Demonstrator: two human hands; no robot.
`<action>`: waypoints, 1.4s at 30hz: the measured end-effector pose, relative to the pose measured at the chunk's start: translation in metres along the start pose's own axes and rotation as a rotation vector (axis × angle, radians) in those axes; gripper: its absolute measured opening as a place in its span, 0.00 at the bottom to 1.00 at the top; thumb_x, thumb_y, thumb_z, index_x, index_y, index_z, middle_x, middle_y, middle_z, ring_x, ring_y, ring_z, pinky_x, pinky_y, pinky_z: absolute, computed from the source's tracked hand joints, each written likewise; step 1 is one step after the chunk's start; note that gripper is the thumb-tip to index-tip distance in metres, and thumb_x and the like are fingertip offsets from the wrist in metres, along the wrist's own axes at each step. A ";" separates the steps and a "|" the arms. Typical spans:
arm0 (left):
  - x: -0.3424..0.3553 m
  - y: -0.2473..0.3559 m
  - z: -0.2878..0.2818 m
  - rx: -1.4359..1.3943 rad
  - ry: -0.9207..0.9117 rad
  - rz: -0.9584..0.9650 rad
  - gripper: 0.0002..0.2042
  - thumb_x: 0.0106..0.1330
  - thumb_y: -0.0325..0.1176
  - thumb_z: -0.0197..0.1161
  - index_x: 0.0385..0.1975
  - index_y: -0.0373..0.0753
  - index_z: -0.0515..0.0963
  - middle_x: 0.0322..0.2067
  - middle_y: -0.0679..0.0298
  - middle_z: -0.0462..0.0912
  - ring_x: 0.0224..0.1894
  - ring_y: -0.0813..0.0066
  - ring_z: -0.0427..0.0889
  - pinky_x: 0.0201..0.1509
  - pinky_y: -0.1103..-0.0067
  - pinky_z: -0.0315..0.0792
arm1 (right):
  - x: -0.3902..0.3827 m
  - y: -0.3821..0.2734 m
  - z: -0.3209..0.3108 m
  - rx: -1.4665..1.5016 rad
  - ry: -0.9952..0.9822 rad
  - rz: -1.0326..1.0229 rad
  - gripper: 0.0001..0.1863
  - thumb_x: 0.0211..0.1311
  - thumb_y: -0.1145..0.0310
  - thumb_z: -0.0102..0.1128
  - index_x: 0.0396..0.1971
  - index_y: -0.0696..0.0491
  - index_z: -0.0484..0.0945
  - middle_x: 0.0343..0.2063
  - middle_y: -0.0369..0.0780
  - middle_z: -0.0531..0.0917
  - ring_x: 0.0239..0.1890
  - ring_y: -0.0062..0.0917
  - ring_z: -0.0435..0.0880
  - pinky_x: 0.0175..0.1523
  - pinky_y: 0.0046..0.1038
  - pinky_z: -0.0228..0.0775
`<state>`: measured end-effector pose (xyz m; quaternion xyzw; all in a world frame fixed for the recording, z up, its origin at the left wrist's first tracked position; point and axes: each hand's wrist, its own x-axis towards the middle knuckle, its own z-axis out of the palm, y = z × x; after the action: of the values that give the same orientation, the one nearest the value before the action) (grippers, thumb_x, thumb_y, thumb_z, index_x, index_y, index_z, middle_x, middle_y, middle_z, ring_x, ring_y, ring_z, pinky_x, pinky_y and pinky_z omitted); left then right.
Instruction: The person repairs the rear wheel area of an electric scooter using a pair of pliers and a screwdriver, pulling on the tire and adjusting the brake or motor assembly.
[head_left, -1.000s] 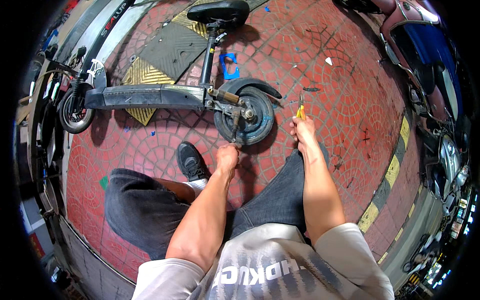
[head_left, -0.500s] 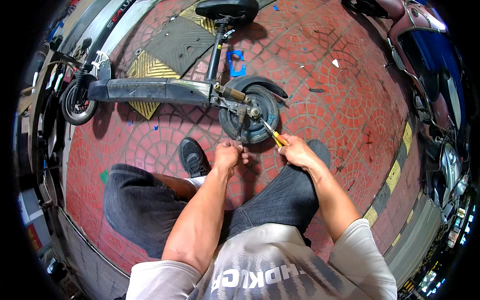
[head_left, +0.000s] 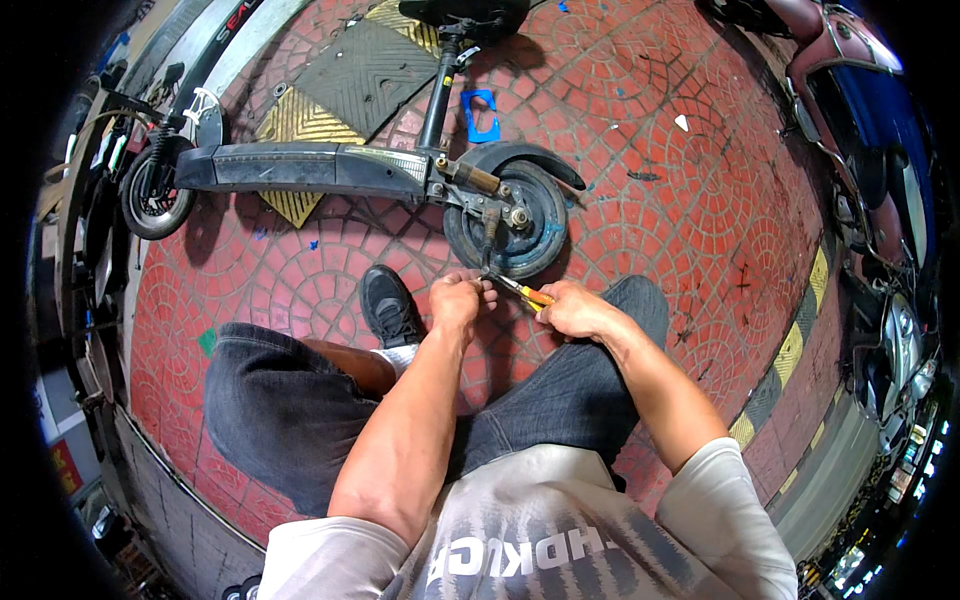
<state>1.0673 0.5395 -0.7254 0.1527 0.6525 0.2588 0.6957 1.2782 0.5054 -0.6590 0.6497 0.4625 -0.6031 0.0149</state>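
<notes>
A dark electric scooter (head_left: pixel 300 167) lies on its side in front of me, its rear wheel (head_left: pixel 548 225) close to my hands. By the wheel's lower rim, my left hand (head_left: pixel 460 300) is closed, pinching the end of a thin dark cable (head_left: pixel 487 262) that hangs from the wheel area. Its tip is mostly hidden by the fingers. My right hand (head_left: pixel 575 312) grips pliers (head_left: pixel 533 297) with yellow-orange handles. The metal jaws point left and meet the cable end at my left fingertips; I cannot tell whether they bite on it.
A blue cut-out frame (head_left: pixel 481 117) lies on the red patterned tiles beside the scooter's seat post (head_left: pixel 437 100). Under the scooter's deck sits a black and yellow ramp (head_left: pixel 350 85). A motorcycle (head_left: pixel 860 120) stands at the right, and my shoe (head_left: pixel 388 305) is left of my hands.
The pliers have moved left and down from beside the wheel hub to my left fingertips. My left hand has hardly moved and stays closed.
</notes>
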 end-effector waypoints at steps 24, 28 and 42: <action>0.025 -0.010 0.010 0.117 0.059 0.132 0.05 0.72 0.21 0.60 0.44 0.31 0.81 0.32 0.60 0.88 0.28 0.73 0.85 0.29 0.76 0.78 | 0.014 0.017 0.030 0.203 0.100 -0.018 0.19 0.70 0.61 0.62 0.49 0.62 0.83 0.29 0.44 0.87 0.33 0.32 0.86 0.40 0.38 0.75; 0.044 -0.024 0.005 0.275 0.079 0.242 0.05 0.71 0.22 0.63 0.42 0.31 0.82 0.33 0.61 0.88 0.28 0.72 0.85 0.30 0.76 0.78 | 0.016 0.020 0.035 0.175 0.136 -0.019 0.20 0.70 0.58 0.62 0.49 0.61 0.83 0.31 0.48 0.87 0.36 0.37 0.88 0.44 0.40 0.76; 0.019 0.006 0.015 0.945 0.146 0.606 0.09 0.66 0.36 0.68 0.40 0.39 0.87 0.38 0.47 0.89 0.46 0.43 0.87 0.50 0.57 0.79 | 0.011 0.010 0.031 0.359 0.180 0.071 0.18 0.73 0.60 0.62 0.46 0.63 0.83 0.30 0.43 0.88 0.28 0.29 0.88 0.32 0.36 0.75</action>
<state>1.0812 0.5566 -0.7366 0.6098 0.6708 0.1367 0.3993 1.2589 0.4880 -0.6819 0.7092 0.3236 -0.6146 -0.1212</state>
